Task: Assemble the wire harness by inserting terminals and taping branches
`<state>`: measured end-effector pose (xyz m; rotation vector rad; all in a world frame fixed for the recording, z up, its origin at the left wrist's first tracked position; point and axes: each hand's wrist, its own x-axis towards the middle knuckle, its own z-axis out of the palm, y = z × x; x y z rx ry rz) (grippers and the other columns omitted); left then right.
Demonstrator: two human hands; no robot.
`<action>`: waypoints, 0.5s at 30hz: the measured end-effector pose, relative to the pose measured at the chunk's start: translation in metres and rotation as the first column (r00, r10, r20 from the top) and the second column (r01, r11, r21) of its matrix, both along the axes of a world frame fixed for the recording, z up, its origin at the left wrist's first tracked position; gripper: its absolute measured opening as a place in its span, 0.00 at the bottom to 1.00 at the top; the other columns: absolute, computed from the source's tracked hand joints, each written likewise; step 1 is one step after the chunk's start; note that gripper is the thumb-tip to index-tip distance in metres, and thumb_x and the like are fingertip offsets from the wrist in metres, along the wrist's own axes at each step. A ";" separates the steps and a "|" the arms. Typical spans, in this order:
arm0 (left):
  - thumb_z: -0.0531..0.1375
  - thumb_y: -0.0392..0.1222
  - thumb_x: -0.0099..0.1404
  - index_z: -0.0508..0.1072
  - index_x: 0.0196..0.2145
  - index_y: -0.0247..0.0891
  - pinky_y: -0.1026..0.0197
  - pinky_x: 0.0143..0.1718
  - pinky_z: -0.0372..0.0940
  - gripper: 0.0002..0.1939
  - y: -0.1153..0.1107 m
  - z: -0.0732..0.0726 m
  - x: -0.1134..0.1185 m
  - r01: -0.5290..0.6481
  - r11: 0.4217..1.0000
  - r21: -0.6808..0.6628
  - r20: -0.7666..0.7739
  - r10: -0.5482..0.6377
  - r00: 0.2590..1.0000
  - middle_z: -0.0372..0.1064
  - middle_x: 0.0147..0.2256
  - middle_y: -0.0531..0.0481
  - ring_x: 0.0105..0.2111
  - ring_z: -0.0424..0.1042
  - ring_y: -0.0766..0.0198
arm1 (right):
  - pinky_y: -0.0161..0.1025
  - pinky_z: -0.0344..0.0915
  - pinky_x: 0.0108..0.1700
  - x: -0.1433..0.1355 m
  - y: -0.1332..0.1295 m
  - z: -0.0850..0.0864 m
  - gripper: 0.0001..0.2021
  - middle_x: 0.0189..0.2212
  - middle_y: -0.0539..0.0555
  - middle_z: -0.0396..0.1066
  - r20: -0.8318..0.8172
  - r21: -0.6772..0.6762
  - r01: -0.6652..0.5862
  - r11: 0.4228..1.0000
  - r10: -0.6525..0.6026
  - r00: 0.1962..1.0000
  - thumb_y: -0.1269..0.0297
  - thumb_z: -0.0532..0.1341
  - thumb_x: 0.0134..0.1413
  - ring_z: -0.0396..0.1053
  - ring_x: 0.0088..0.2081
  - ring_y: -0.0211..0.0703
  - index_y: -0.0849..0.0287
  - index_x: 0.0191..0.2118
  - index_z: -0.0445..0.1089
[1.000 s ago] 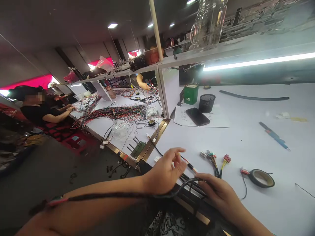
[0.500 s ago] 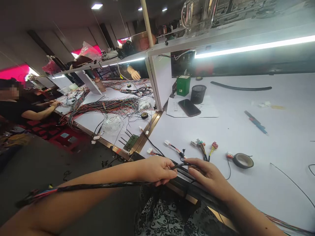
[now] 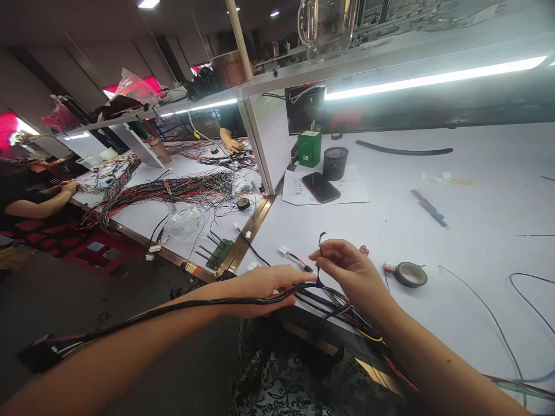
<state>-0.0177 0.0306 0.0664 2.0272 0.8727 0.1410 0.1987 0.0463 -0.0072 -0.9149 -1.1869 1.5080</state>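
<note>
A black-taped wire harness (image 3: 208, 303) runs over my left forearm to a dark connector (image 3: 37, 352) at lower left. My left hand (image 3: 271, 286) is closed around the harness near the table's front edge, index finger stretched along it. From the harness a thin black strand (image 3: 319, 271) stands up, and my right hand (image 3: 351, 271) pinches it between thumb and fingertips. Loose wires (image 3: 333, 300) fan out below the right hand. Just beyond my hands lies a white connector (image 3: 284, 251); a red connector (image 3: 364, 250) shows partly behind the right hand.
A black tape roll (image 3: 410, 274) lies right of my hands, with a blue cutter-like tool (image 3: 429, 209) farther back. A phone (image 3: 321, 188), mesh cup (image 3: 335, 163) and green box (image 3: 309, 148) stand behind. At left is a pronged green block (image 3: 221, 253); co-workers handle wires beyond.
My right hand has let go of the harness, risen and pinched the thin black strand. The left hand keeps the harness. The view has shifted slightly right.
</note>
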 end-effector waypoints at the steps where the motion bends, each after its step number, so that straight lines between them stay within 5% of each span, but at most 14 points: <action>1: 0.55 0.45 0.67 0.63 0.60 0.42 0.59 0.50 0.62 0.24 0.001 0.001 -0.002 0.068 0.997 0.030 0.022 -0.069 0.997 0.69 0.52 0.42 0.48 0.69 0.59 | 0.44 0.67 0.46 0.003 0.000 0.001 0.16 0.36 0.53 0.75 0.003 0.003 0.045 0.999 -0.045 0.999 0.57 0.67 0.50 0.73 0.39 0.43 0.53 0.43 0.65; 3: 0.54 0.45 0.68 0.68 0.56 0.39 0.59 0.53 0.61 0.20 0.003 0.001 -0.003 0.032 0.999 0.033 0.055 -0.034 0.998 0.71 0.49 0.41 0.49 0.69 0.58 | 0.45 0.68 0.46 0.008 -0.003 0.004 0.18 0.35 0.52 0.76 0.021 0.022 0.111 0.994 -0.111 0.994 0.57 0.66 0.51 0.73 0.39 0.44 0.52 0.46 0.63; 5: 0.52 0.48 0.69 0.72 0.50 0.36 0.59 0.48 0.65 0.19 0.006 -0.002 0.000 -0.157 0.987 -0.041 0.064 0.159 0.985 0.74 0.43 0.42 0.43 0.73 0.60 | 0.44 0.69 0.44 0.012 -0.012 0.008 0.18 0.34 0.52 0.76 0.114 0.104 0.150 0.983 -0.161 0.980 0.59 0.65 0.53 0.74 0.39 0.43 0.52 0.48 0.62; 8: 0.51 0.55 0.68 0.75 0.39 0.33 0.62 0.34 0.67 0.23 0.018 -0.007 0.014 -0.331 0.925 -0.187 0.024 0.341 0.940 0.74 0.30 0.46 0.28 0.73 0.64 | 0.39 0.67 0.38 0.009 -0.034 0.017 0.09 0.32 0.50 0.75 0.423 0.407 -0.025 0.913 -0.165 0.891 0.64 0.59 0.59 0.73 0.35 0.41 0.52 0.46 0.65; 10: 0.53 0.58 0.66 0.73 0.28 0.33 0.64 0.29 0.64 0.24 0.029 -0.005 0.029 -0.321 0.930 -0.179 0.011 0.328 0.945 0.69 0.23 0.49 0.23 0.69 0.66 | 0.38 0.63 0.33 0.003 -0.046 0.023 0.11 0.28 0.49 0.73 0.628 0.597 -0.344 0.724 -0.155 0.763 0.68 0.55 0.61 0.70 0.31 0.40 0.52 0.48 0.66; 13: 0.56 0.58 0.63 0.70 0.25 0.35 0.65 0.25 0.60 0.22 0.045 0.001 0.055 -0.215 0.963 -0.165 0.046 0.225 0.973 0.64 0.20 0.54 0.21 0.64 0.68 | 0.39 0.55 0.28 -0.003 -0.056 0.036 0.21 0.25 0.49 0.69 0.762 0.644 -0.667 0.376 -0.233 0.604 0.74 0.52 0.61 0.64 0.27 0.42 0.57 0.59 0.59; 15: 0.58 0.57 0.62 0.69 0.25 0.36 0.65 0.27 0.60 0.20 0.051 0.004 0.071 -0.113 0.981 -0.157 0.093 0.129 0.987 0.60 0.21 0.55 0.23 0.62 0.68 | 0.40 0.52 0.26 -0.002 -0.059 0.046 0.23 0.24 0.48 0.69 0.803 0.596 -0.734 0.326 -0.267 0.533 0.76 0.52 0.59 0.62 0.26 0.42 0.60 0.60 0.57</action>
